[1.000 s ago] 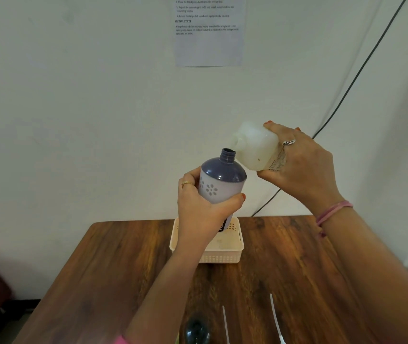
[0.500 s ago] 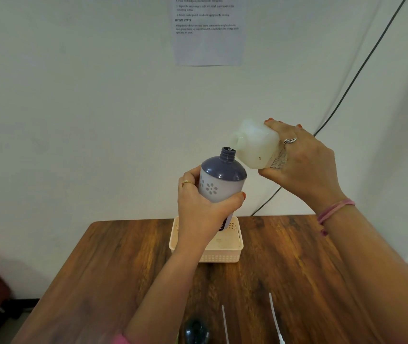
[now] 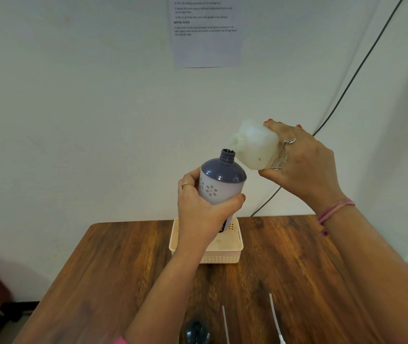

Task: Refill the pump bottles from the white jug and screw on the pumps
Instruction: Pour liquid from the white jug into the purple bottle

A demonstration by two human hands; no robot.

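Above the table (image 3: 113, 269), left hand (image 3: 199, 209) grips the pump bottle (image 3: 220, 182); right hand (image 3: 302, 160) holds the tilted white jug (image 3: 255, 147)

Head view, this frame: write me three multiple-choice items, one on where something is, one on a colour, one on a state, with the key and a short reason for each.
1. Where is the cream basket?
A. at the table's far edge, near the wall
B. on the floor
C. held in the right hand

2. What colour is the top of the pump bottle?
A. red
B. dark blue-purple
C. green

3. How is the white jug held?
A. upright on the table
C. lying in the basket
B. tipped, spout over the bottle's open neck

Key: 1 A, the cream basket sits on the table close to the wall. 2 B, the pump bottle in the left hand has a dark blue-purple dome and neck. 3 B, the right hand tilts the white jug with its spout at the bottle's neck, which bears no pump.
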